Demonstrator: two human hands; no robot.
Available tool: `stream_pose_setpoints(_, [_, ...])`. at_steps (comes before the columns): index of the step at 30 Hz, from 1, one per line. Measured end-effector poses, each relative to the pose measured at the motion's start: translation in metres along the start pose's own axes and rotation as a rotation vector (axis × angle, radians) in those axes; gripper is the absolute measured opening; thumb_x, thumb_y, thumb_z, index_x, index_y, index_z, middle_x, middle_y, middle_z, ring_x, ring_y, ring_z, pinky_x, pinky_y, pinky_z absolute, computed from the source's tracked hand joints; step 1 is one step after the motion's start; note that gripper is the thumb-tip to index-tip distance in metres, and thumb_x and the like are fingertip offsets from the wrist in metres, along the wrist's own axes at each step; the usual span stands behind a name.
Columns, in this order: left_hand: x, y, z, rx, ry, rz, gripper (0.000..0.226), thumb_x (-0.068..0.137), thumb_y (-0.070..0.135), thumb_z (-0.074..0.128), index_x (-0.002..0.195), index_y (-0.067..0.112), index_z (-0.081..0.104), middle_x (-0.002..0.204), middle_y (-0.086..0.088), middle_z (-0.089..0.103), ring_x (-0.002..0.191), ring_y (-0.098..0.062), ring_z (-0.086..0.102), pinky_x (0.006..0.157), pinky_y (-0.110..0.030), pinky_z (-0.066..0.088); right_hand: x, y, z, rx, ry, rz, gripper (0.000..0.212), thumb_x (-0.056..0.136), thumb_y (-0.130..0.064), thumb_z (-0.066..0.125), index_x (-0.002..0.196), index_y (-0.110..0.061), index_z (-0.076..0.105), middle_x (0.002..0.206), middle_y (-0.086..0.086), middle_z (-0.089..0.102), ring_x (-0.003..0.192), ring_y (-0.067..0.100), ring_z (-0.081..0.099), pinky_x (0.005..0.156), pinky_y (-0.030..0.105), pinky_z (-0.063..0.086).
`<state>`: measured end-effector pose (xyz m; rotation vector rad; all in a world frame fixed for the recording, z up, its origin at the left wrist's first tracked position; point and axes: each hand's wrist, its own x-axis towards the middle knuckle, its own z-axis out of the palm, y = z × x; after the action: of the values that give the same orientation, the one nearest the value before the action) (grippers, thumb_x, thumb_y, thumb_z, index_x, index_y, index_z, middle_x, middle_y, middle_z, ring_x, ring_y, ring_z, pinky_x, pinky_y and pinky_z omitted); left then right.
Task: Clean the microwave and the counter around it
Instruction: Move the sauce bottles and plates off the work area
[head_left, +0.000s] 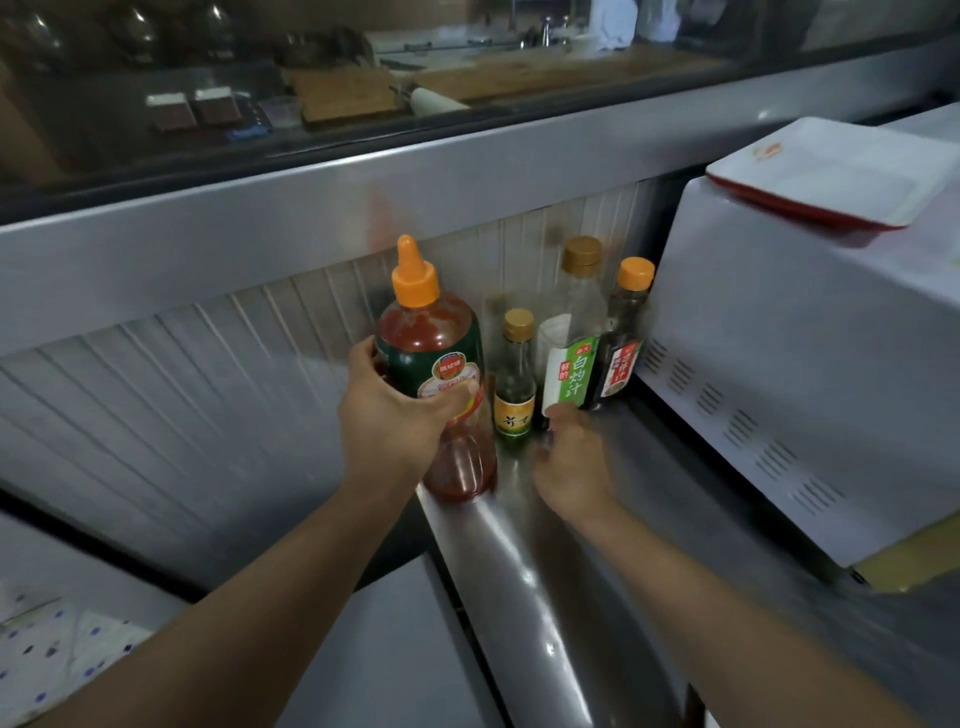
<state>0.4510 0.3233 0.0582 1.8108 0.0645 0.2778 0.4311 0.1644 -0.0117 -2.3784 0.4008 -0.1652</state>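
Observation:
My left hand (387, 415) grips a large red chili sauce bottle (436, 358) with an orange nozzle cap, standing on the steel counter (524, 561). My right hand (571, 462) reaches low toward the base of a clear bottle with a green and white label (574, 358); its fingers are blurred and touch or nearly touch the bottle. A small gold-capped bottle (514, 384) stands between the two. A dark sauce bottle with an orange cap (623, 338) stands against the white microwave (795, 353) at the right.
A white tray with a red rim (831, 171) lies on top of the microwave. A ribbed metal backsplash (208, 374) runs behind the bottles, under a steel ledge and a glass pane. A spotted cloth (47, 654) lies at the lower left.

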Motion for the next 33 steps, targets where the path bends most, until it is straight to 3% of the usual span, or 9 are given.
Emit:
stream_pose_setpoints(6, [0.001, -0.006, 0.013, 0.063, 0.014, 0.056, 0.074, 0.056, 0.032, 0.087, 0.116, 0.031, 0.044, 0.119, 0.003, 0.058, 0.102, -0.01, 0.061, 0.086, -0.031, 0.054, -0.008, 0.008, -0.008, -0.052, -0.104, -0.027, 0.051, 0.082, -0.014, 0.057, 0.129, -0.005, 0.042, 0.127, 0.016, 0.048, 0.121, 0.033, 0.043, 0.096, 0.037, 0.042])
stream_pose_setpoints(11, [-0.01, -0.034, 0.012, 0.191, 0.006, 0.023, 0.085, 0.058, 0.031, 0.087, 0.129, 0.021, 0.041, 0.128, -0.002, 0.05, 0.114, -0.016, 0.054, 0.095, -0.037, 0.049, -0.014, 0.018, -0.015, -0.096, -0.12, -0.069, 0.052, 0.078, -0.012, 0.06, 0.127, -0.008, 0.043, 0.13, 0.011, 0.046, 0.123, 0.029, 0.04, 0.1, 0.032, 0.039])
stream_pose_setpoints(16, [-0.02, -0.069, 0.016, 0.382, -0.111, -0.097, 0.082, 0.06, 0.021, 0.087, 0.129, 0.014, 0.042, 0.127, -0.006, 0.054, 0.116, -0.022, 0.054, 0.095, -0.041, 0.049, -0.02, 0.028, -0.021, -0.106, -0.117, -0.09, 0.062, 0.078, -0.015, 0.065, 0.133, -0.01, 0.038, 0.136, 0.011, 0.041, 0.127, 0.029, 0.038, 0.104, 0.033, 0.037])
stream_pose_setpoints(26, [-0.018, -0.077, 0.026, 0.433, -0.095, -0.127, 0.076, 0.062, 0.027, 0.085, 0.124, 0.014, 0.043, 0.124, -0.007, 0.058, 0.112, -0.029, 0.057, 0.092, -0.045, 0.05, -0.029, 0.037, -0.024, -0.167, -0.153, -0.082, 0.063, 0.079, -0.015, 0.066, 0.134, -0.013, 0.036, 0.134, 0.013, 0.04, 0.126, 0.031, 0.039, 0.103, 0.035, 0.039])
stream_pose_setpoints(30, [-0.02, -0.073, 0.018, 0.462, -0.194, -0.169, 0.08, 0.063, 0.026, 0.085, 0.128, 0.012, 0.041, 0.128, -0.008, 0.055, 0.114, -0.028, 0.056, 0.094, -0.044, 0.048, -0.036, 0.038, -0.031, -0.204, -0.195, -0.076, 0.066, 0.08, -0.017, 0.066, 0.137, -0.015, 0.033, 0.135, 0.012, 0.038, 0.128, 0.03, 0.035, 0.105, 0.036, 0.037])
stream_pose_setpoints(33, [-0.033, -0.064, 0.01, 0.614, -0.273, -0.254, 0.078, 0.067, 0.029, 0.082, 0.128, 0.008, 0.039, 0.126, -0.013, 0.049, 0.111, -0.03, 0.054, 0.093, -0.046, 0.049, -0.045, 0.032, -0.041, -0.238, -0.221, -0.071, 0.07, 0.081, -0.018, 0.066, 0.14, -0.016, 0.029, 0.139, 0.011, 0.035, 0.13, 0.031, 0.033, 0.106, 0.038, 0.036])
